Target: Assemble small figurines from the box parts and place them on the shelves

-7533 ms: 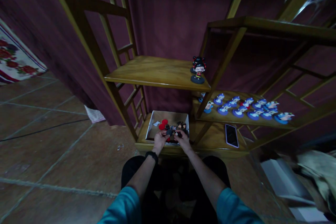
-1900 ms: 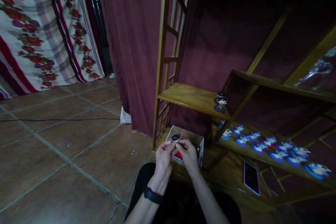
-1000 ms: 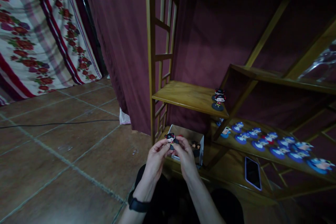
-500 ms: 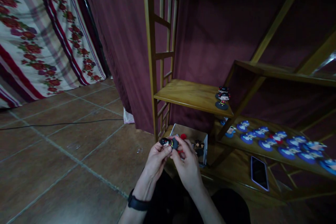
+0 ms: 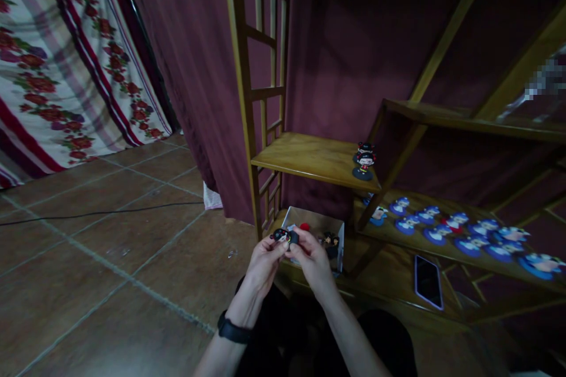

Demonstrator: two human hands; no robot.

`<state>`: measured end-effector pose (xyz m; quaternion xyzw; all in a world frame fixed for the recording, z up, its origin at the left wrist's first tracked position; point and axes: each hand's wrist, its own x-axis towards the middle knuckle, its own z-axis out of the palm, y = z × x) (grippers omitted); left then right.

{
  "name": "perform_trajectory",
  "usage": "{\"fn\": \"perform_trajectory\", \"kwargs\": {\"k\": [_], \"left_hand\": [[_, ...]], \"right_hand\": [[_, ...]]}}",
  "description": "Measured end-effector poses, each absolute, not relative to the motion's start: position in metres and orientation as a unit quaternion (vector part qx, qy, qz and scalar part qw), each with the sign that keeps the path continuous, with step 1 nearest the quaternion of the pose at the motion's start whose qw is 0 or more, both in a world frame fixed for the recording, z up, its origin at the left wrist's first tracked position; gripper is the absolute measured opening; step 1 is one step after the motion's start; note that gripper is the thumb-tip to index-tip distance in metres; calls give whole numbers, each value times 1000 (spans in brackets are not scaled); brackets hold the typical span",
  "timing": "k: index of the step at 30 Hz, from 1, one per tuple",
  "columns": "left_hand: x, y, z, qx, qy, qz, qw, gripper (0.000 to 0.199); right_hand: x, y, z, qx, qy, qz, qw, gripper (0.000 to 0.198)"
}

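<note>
Between my two hands lies a small black-haired figurine (image 5: 283, 236) on its side, its dark round base toward the right. My left hand (image 5: 264, 265) pinches its head and body end. The fingers of my right hand (image 5: 312, 256) are closed on the base. Just behind my hands stands an open white box (image 5: 341, 241) with dark-haired figurines (image 5: 330, 240) and a red round piece (image 5: 305, 227) inside. My hands hide part of the box. Two similar black-haired figurines (image 5: 364, 164) stand upright at the right end of the wooden shelf (image 5: 305, 156) above.
Several blue-based figurines (image 5: 437, 234) line the lower shelf on the right. A phone (image 5: 428, 281) lies on the bottom board. A slatted wooden post (image 5: 241, 82) rises at the shelf's left. A black cable (image 5: 110, 212) crosses the tiled floor (image 5: 145, 271).
The view has swung slightly, so the shelves sit a little further left. The figurine has turned a little, showing more of its face; both hands keep hold of it.
</note>
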<state>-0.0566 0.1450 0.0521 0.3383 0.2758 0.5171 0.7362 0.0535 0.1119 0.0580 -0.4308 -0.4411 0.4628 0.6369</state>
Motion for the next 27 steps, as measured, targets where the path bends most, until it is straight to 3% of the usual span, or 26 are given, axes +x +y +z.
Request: {"fn": "perform_trajectory", "kwargs": {"k": [6,10,23,27], "left_hand": [[-59,150,40,335,308,462,761,25],[-57,151,33,335,334,469,746,19],[-43,143,39,338,391,537,667,44],[-40,141,43,350,385,565,640,52]], "right_hand": [[62,117,36,-390,-257,572,674,34],[64,117,28,-393,-229,593,664,32],[74,127,11,-500,-429,415,628,20],[74,128,12,-495,-466,387,623,24]]}}
